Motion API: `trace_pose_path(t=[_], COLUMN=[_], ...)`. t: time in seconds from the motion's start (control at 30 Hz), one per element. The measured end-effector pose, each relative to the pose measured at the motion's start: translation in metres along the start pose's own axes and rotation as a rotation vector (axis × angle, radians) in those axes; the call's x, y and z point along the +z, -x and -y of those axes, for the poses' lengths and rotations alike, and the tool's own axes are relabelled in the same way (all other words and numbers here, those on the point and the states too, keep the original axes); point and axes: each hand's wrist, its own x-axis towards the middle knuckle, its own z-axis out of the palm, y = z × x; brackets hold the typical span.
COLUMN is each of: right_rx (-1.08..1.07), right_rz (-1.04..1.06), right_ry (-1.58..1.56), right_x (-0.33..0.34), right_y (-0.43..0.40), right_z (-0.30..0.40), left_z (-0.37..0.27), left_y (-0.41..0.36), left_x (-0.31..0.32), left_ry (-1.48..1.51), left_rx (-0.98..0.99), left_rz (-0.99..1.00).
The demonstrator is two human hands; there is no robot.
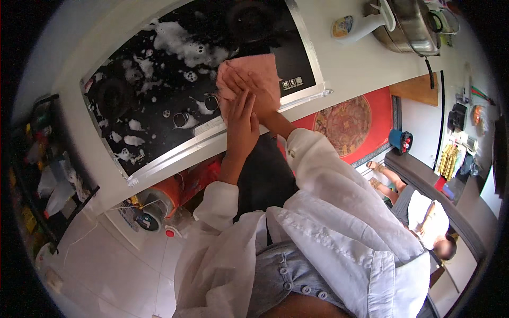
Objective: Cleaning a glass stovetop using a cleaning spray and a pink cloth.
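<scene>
A pink cloth (264,65) lies on the right part of a black glass gas cooktop (159,107), close to its front edge. My right hand (248,89) presses the cloth with its palm down and fingers spread. My left hand (243,123) overlaps the cloth's near left corner, thumb apart, its fingertips against my right hand; whether it grips any cloth is hidden. White foam (179,41) covers much of the glass left of the cloth, with smaller blobs around two control knobs (181,120). Silver foil tape (175,153) borders the cooktop.
A white spray bottle (362,28) and a steel pot (411,30) sit on the counter to the right. An orange gas cylinder (165,194) stands below. A black rack (51,175) holds goods at the left. Another person (423,218) sits at the lower right.
</scene>
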Motion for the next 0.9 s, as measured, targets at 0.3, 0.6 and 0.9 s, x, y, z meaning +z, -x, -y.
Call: trace_pose_path(t=[0.3, 0.6, 0.9], right_rx=[0.347, -0.045, -0.193], right_rz=[0.106, 0.1, -0.011], right_ry=[0.001, 0.027, -0.07], right_x=[-0.018, 0.005, 0.006], right_y=[0.011, 0.014, 0.001], right_z=[0.008, -0.017, 0.009], left_z=[0.003, 0.047, 0.044], left_y=[0.011, 0.011, 0.0], left_x=[-0.02, -0.065, -0.073], left_ry=[0.041, -0.184, -0.21], left_rx=[-0.046, -0.153, -0.129], left_rz=[-0.177, -0.339, -0.191])
